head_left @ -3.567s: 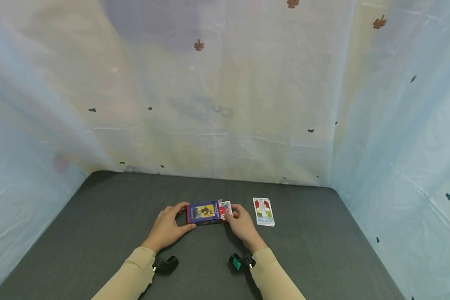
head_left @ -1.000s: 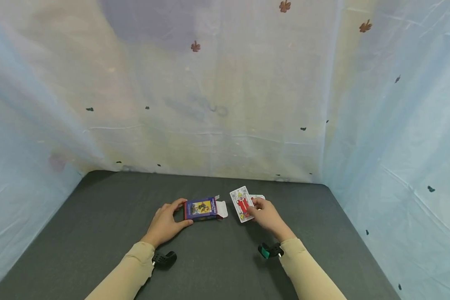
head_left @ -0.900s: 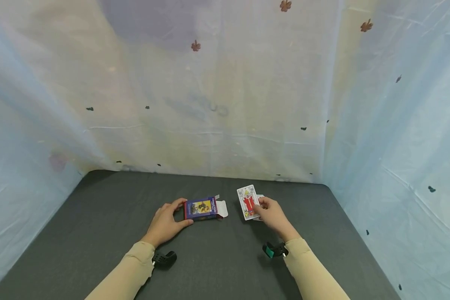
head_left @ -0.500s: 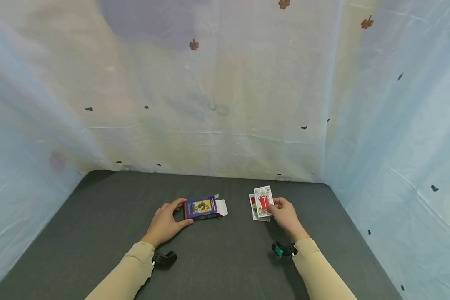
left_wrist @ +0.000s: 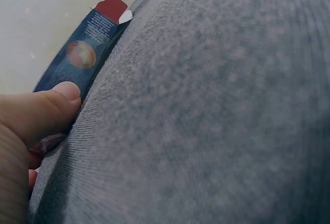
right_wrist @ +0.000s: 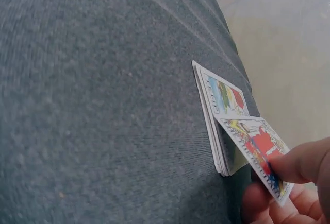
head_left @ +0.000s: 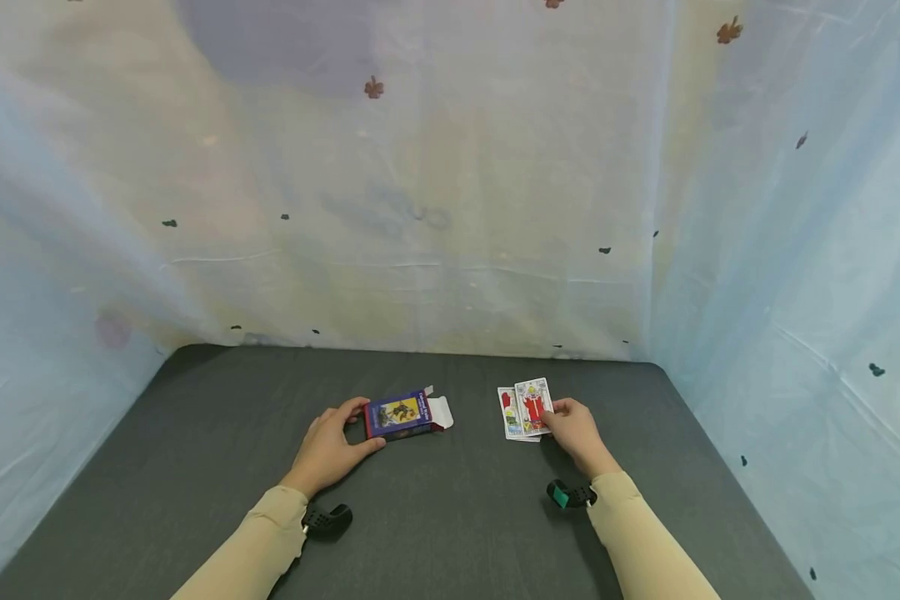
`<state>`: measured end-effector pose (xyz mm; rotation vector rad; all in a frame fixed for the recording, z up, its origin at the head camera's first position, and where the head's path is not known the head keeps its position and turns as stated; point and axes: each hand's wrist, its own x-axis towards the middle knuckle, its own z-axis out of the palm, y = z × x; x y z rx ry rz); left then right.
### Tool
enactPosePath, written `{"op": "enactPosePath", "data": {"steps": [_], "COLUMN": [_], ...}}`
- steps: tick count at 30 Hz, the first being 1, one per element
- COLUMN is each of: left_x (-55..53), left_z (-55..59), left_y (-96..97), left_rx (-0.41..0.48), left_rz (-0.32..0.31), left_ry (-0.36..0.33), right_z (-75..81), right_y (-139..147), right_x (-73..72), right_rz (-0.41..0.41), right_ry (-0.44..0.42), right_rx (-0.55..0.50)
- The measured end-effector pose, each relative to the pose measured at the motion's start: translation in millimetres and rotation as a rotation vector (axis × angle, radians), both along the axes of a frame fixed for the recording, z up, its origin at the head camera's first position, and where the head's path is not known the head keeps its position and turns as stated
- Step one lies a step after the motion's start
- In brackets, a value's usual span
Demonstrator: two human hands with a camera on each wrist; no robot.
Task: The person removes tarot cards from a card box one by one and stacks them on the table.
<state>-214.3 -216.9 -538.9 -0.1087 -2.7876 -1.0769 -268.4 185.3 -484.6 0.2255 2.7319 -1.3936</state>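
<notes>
My left hand [head_left: 328, 450] holds a blue and red tarot card box [head_left: 397, 412] by its left end, fingers at the far side and thumb at the near side. In the left wrist view the thumb lies against the printed side of the box [left_wrist: 85, 49]. The box's right end stands open, its white flap out. My right hand [head_left: 579, 435] pinches a tarot card [head_left: 534, 402] with a red-robed figure, at its right edge. That card lies tilted over a small stack of cards [right_wrist: 223, 92], its left edge on the stack and its right side raised.
A dark grey cloth-covered table [head_left: 450, 517] carries everything. A pale patterned plastic curtain [head_left: 450, 275] rises behind and at both sides. Black straps [head_left: 330, 521] with devices hang at the wrists.
My right hand has drawn the red-figure card out of the box's open end, carried it right and lowered it over the stack. My left hand keeps its hold on the box.
</notes>
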Motion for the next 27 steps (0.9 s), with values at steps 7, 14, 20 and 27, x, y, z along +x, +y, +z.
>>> {"op": "enactPosePath", "data": {"steps": [7,14,20,27], "left_x": [0.9,0.9,0.9,0.1], "left_z": [-0.4,-1.4,-1.2,-1.0], "left_y": [0.4,0.4,0.4,0.4], "left_rx": [-0.008,-0.011,-0.015,-0.011], "left_rz": [0.001,0.008,0.011,0.014], "left_ry": [0.002,0.007,0.005,0.010], "right_z": [-7.1,-5.8,-4.1,-1.3], "right_y": [1,-3,-7,-11], "right_x": [-3.7,-2.5,-1.1,1.9], "right_rz": [0.005,-0.005,-0.011,-0.012], "right_ry": [0.033,0.025,0.022,0.019], "right_rx": [0.078,0.120,0.175,0.228]}}
